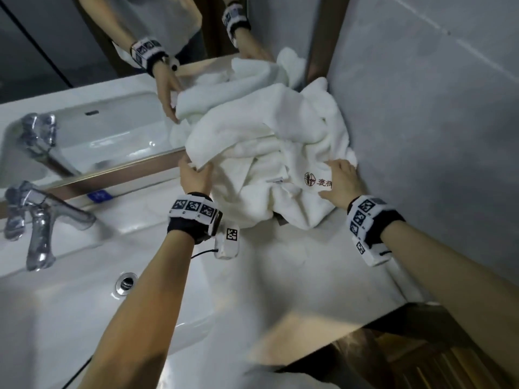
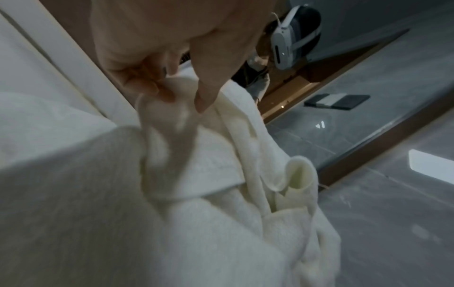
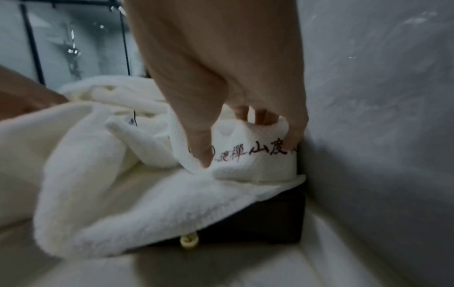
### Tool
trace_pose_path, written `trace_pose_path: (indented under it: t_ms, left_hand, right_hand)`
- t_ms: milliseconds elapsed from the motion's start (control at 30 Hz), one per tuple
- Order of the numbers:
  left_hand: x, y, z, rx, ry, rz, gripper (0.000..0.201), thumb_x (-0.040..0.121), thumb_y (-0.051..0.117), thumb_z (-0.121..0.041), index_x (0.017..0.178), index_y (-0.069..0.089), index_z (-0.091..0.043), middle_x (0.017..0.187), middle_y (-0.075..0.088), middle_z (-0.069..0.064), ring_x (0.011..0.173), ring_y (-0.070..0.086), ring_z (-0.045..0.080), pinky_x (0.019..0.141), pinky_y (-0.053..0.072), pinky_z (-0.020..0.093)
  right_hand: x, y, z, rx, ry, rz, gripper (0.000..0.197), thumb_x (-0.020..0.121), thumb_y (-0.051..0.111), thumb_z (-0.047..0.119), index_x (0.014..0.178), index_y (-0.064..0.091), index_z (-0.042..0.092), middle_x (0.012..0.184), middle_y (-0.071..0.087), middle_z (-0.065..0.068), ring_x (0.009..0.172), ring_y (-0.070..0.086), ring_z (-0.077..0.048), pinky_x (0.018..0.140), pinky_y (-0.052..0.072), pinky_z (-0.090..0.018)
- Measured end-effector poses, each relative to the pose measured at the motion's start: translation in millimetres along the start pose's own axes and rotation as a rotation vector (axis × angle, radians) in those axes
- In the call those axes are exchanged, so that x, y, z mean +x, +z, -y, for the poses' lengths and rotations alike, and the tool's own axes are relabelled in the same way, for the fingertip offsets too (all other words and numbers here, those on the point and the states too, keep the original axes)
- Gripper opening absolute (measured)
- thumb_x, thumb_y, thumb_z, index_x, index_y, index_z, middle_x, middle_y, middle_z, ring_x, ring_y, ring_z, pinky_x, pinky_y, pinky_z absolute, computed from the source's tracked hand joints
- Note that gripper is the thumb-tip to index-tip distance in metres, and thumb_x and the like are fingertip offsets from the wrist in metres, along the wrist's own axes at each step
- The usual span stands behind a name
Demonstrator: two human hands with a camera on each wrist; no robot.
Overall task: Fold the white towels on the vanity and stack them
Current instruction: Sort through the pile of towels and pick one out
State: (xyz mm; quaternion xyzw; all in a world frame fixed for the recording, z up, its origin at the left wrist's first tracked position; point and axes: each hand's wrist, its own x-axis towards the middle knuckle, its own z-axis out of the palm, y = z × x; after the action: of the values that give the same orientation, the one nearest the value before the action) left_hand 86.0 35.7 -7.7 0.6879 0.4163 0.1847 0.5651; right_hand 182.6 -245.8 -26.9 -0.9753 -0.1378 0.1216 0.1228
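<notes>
Towels: white towels (image 1: 269, 153) heaped unfolded at the vanity (image 1: 280, 276) far right corner, against wall and mirror.
Left hand (image 1: 195, 178): pinching a hem.
Right hand (image 1: 341, 185): clutching the embroidered fold.
Handling: likely soft, light, limp; take corners along 1 hem.

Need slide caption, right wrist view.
Right hand grips the red-lettered fold of crumpled white towels beside a grey wall.

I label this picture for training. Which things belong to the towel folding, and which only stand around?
For the job:
white towels, a crumpled heap
left hand, gripping an edge
right hand, gripping the lettered part
vanity

Just around:
faucet
sink
mirror
dark box under the heap
</notes>
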Motion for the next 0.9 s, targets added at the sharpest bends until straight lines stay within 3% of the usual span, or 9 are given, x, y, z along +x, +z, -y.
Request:
trace_pose_path:
  t_ms: [100,233,300,400,500,600,700,800,900]
  left_hand:
    - [-0.2,-8.0,-9.7,0.055,0.035,-0.003,0.025,0.086,0.063,-0.024,0.087,0.064,0.002,0.087,0.063,0.024,0.08,0.055,0.028,0.069,0.039,0.03]
    - [-17.3,-23.3,-36.7,0.017,0.097,-0.041,0.029,0.074,0.054,-0.026,0.052,0.038,-0.016,0.057,0.034,0.003,0.061,0.031,0.019,0.057,0.024,0.029]
    - [-29.5,-29.7,-53.1,-0.049,0.11,-0.024,0.021,0.072,0.048,-0.02,0.054,0.038,-0.014,0.059,0.037,0.006,0.06,0.034,0.019,0.057,0.03,0.028]
    - [-42.3,-32.1,-77.2,-0.186,0.039,0.064,0.018,0.087,0.044,-0.008,0.073,0.055,-0.009,0.08,0.059,0.013,0.075,0.058,0.025,0.069,0.056,0.034]
    - [-58.5,-33.0,-103.2,-0.334,0.003,0.089,0.014,0.093,0.042,-0.004,0.095,0.056,-0.005,0.08,0.061,0.004,0.067,0.061,0.015,0.052,0.054,0.018]
    - [-75.6,-38.3,-128.8,-0.43,0.05,0.092,0.02,0.097,0.041,-0.005,0.082,0.051,-0.011,0.08,0.056,0.001,0.066,0.059,0.007,0.053,0.051,0.013]
    - [-92.4,-52.5,-154.5,-0.628,0.092,0.13,0.022,0.098,0.038,-0.004,0.086,0.056,-0.004,0.077,0.062,0.007,0.056,0.064,0.008,0.054,0.052,0.016]
    - [-107.7,-68.9,-176.8,-0.754,0.158,0.185,0.025,0.098,0.036,-0.004,0.103,0.059,0.001,0.068,0.067,0.003,0.056,0.064,0.008,0.053,0.052,0.016]
    - [-120.0,-78.1,-189.4,-0.837,0.218,0.193,0.025,0.097,0.036,-0.003,0.097,0.06,0.001,0.059,0.067,0.0,0.052,0.063,0.006,0.051,0.05,0.013]
  right_hand:
    - [-1.6,-4.3,-2.7,0.027,0.031,-0.148,0.043,0.084,0.064,0.025,0.124,0.05,0.014,0.129,0.053,-0.013,0.121,0.046,-0.033,0.099,0.04,-0.043]
    - [-4.2,-33.8,2.1,0.18,0.027,-0.167,0.028,0.094,0.047,0.032,0.111,0.057,0.012,0.119,0.063,-0.016,0.107,0.057,-0.036,0.091,0.044,-0.042]
    - [-6.6,-55.2,9.1,0.376,-0.037,-0.197,0.028,0.096,0.045,0.029,0.108,0.056,0.006,0.113,0.063,-0.02,0.1,0.058,-0.034,0.083,0.044,-0.036]
    - [-11.6,-85.2,22.7,0.575,-0.092,-0.287,0.026,0.097,0.044,0.026,0.098,0.053,0.002,0.096,0.06,-0.019,0.085,0.053,-0.028,0.066,0.031,-0.032]
    - [-13.1,-111.7,35.3,0.701,-0.124,-0.39,0.024,0.096,0.044,0.027,0.095,0.052,0.004,0.087,0.054,-0.012,0.078,0.047,-0.021,0.058,0.022,-0.026]
    - [-10.7,-138.8,40.8,0.888,-0.136,-0.478,0.024,0.093,0.046,0.034,0.095,0.056,0.013,0.099,0.065,-0.014,0.085,0.058,-0.023,0.069,0.044,-0.028]
    - [-12.3,-168.7,45.3,1.006,-0.138,-0.523,0.019,0.088,0.047,0.045,0.077,0.05,0.03,0.1,0.069,-0.009,0.093,0.066,-0.024,0.082,0.053,-0.048]
    - [-16.7,-198.1,56.0,1.149,-0.251,-0.539,0.018,0.092,0.048,0.037,0.076,0.048,0.031,0.085,0.063,0.003,0.077,0.063,0.001,0.074,0.053,-0.022]
    - [-25.4,-213.6,67.6,1.351,-0.384,-0.483,0.01,0.092,0.051,0.028,0.082,0.051,0.024,0.088,0.061,-0.002,0.082,0.059,-0.015,0.073,0.052,-0.033]
